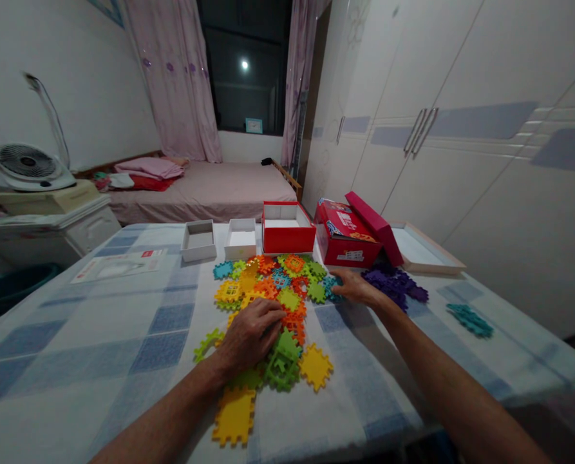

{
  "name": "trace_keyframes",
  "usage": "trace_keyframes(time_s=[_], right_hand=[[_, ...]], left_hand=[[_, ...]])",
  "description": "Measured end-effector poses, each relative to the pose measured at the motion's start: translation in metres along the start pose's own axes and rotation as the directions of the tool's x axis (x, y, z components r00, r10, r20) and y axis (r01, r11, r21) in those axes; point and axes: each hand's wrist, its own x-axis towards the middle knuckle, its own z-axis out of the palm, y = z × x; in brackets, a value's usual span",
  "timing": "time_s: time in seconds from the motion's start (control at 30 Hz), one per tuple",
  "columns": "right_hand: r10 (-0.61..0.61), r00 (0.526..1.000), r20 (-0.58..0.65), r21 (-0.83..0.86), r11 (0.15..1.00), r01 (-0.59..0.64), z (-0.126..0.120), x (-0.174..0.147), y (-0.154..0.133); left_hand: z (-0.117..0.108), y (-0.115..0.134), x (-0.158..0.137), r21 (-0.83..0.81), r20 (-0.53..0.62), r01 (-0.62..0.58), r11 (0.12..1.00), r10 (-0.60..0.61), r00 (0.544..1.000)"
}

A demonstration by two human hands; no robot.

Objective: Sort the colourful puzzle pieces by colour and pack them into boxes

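Note:
My left hand (254, 332) rests palm down over the heap of notched plastic building pieces, its fingers curled beside the orange pieces (294, 322). What lies under those fingers is hidden. Close to it are a green piece (283, 361) and two yellow pieces (316, 367). At the right edge of the heap, my right hand (355, 287) has its thumb and index finger around a blue gear-edged piece (332, 288). To the right of that hand sits a pile of purple pieces (396, 287). A few teal pieces (469, 320) lie farther right.
Two small white boxes (199, 241) and an open red box (288, 240) stand behind the heap. Beside them is a red printed carton (348, 235) with a lid leaning on it, then a shallow tray (427, 250). A paper sheet (118, 267) lies left on the checked tablecloth (171, 319).

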Motion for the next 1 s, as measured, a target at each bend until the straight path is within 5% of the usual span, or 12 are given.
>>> trace_keyframes(time_s=[0.13,0.33,0.53,0.67,0.73,0.83,0.93,1.0], right_hand=[[0.004,1.0,0.015,-0.057,0.998,-0.003,-0.005,0.001,0.0],[-0.004,0.993,-0.119,-0.106,0.994,-0.009,0.007,-0.024,-0.008],[-0.064,0.963,-0.26,0.041,0.996,0.077,0.01,-0.059,-0.016],[0.073,0.862,-0.502,-0.056,0.992,-0.117,-0.034,-0.07,0.037],[0.168,0.792,-0.587,-0.23,0.903,-0.362,-0.062,-0.08,0.078],[0.279,0.689,-0.669,-0.232,0.802,-0.55,-0.095,-0.101,0.134],[0.371,0.621,-0.691,-0.208,0.72,-0.662,-0.106,-0.122,0.171],[0.421,0.62,-0.661,-0.206,0.693,-0.691,-0.101,-0.131,0.185]], left_hand=[[0.0,0.0,0.0,-0.001,0.006,-0.003,1.0,0.003,1.0],[0.001,-0.001,0.0,0.011,0.014,0.006,1.0,-0.006,1.0],[0.0,-0.001,0.0,0.006,-0.007,-0.009,1.0,0.009,1.0],[0.0,-0.003,-0.001,0.011,-0.017,-0.02,1.0,0.02,1.0],[0.001,-0.004,-0.001,0.009,-0.021,-0.029,1.0,0.029,0.999],[0.002,-0.005,-0.001,0.004,-0.021,-0.035,0.999,0.036,0.999],[0.002,-0.005,-0.002,0.002,-0.022,-0.032,0.999,0.032,0.999],[0.001,-0.005,-0.002,0.005,-0.018,-0.02,1.0,0.02,1.0]])
